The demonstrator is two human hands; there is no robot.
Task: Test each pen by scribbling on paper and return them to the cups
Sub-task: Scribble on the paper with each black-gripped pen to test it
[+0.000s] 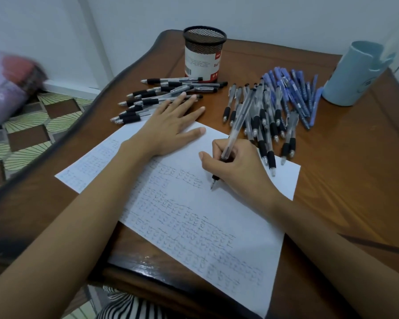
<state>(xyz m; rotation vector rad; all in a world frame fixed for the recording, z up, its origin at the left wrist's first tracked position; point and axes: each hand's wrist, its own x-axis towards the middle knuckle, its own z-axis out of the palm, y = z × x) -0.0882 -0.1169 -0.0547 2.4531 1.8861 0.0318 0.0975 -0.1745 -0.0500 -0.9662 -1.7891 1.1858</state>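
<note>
Right hand (237, 166) is clamped on a clear-barrelled pen with a black rubber grip (231, 137), thumb and fingers pinched round the grip. The pen is tilted with its cap end pointing far, and its tip touches the white sheet of paper (217, 238) mid-sheet, just right of rows of small scribbles. Left hand (168, 125) lies flat with fingers straight and spread, holding nothing. Its palm presses the far-left part of the sheet and its fingertips reach the nearest of the row of black-grip pens (157, 92) lying far left on the glossy brown wooden table (343, 180). Black mesh cup with a white and red label (204, 51) stands upright just beyond that row. Loose pile of clear and blue pens (274, 107) lies far right, its near ends overlapping the sheet's far-right corner. Pale blue plastic cup (355, 74) stands just right of the pile. Whether either cup holds anything can't be told. Patterned tile floor (32, 120) shows on the left.
</note>
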